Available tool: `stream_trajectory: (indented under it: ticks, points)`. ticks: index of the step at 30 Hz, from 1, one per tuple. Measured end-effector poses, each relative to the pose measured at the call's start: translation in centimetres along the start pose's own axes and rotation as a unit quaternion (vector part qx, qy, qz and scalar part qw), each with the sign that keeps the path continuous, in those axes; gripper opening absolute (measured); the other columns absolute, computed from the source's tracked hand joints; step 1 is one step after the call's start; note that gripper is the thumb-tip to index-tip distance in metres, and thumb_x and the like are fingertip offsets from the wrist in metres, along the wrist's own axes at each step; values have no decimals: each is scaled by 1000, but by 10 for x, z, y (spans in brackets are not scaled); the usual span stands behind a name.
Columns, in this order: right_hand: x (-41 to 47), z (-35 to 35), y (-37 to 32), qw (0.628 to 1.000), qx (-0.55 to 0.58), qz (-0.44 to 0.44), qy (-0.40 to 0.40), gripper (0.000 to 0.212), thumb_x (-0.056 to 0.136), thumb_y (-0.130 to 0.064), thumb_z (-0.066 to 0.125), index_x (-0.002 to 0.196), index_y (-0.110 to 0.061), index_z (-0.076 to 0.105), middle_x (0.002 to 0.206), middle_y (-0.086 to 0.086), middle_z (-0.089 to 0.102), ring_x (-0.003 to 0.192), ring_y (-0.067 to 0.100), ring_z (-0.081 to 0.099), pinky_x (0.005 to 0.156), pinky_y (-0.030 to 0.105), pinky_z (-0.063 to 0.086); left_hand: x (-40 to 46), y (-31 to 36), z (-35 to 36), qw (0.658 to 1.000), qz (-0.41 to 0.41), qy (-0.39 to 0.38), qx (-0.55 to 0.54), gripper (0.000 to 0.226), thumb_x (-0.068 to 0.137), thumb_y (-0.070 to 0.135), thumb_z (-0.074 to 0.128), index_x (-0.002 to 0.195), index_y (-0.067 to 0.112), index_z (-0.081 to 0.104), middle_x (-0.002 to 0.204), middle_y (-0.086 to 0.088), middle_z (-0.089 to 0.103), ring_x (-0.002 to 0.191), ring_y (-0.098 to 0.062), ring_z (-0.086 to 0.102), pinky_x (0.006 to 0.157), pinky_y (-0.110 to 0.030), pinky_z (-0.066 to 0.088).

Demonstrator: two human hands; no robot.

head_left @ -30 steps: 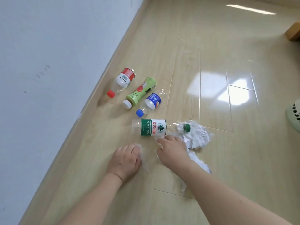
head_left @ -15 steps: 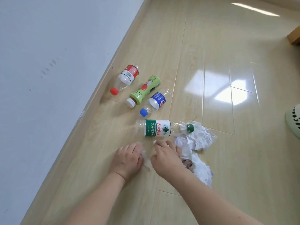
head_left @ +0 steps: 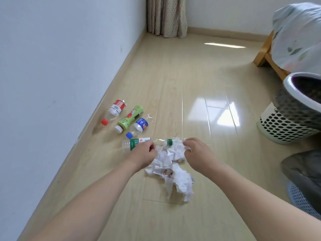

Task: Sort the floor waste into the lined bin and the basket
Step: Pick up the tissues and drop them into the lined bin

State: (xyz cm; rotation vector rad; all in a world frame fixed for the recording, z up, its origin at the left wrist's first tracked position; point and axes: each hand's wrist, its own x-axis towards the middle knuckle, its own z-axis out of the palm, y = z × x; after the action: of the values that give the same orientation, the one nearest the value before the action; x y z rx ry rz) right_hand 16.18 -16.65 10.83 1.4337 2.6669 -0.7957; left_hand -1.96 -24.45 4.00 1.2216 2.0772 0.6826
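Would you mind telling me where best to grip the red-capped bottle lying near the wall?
Probably round the labelled middle of the red-capped bottle, coming from above. It lies flat, cap toward the camera, with the wall on one side and the green bottle on the other.

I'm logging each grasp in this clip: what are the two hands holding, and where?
Both hold the crumpled white paper: the left hand pinches its left edge, the right hand its upper right edge. No bottle is held.
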Motion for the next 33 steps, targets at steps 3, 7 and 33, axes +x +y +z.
stream_trajectory:
  ticks: [3,7,33]
  points:
    - [-19,-58,57,999,18,19,46,42,93,-6,38,131,-10,55,143,-2,45,130,17,43,103,20,29,5,87,12,998,63,-23,-3,14,89,14,48,76,20,52,71,5,56,65,-14,48,57,-26,38]
    - [-49,-127,135,991,55,57,104,38,95,-9,39,128,-10,59,139,0,49,127,18,46,98,21,33,10,195,44,991,128,-41,-16,13,87,11,48,77,17,55,73,0,58,62,-16,47,55,-25,39]
    - [-120,-218,323,967,5,187,170,23,87,-19,41,95,-15,62,101,6,60,100,30,56,89,38,44,-2,394,207,913,289,-35,286,31,91,13,39,115,18,59,115,-3,64,104,-24,58,87,-32,46]
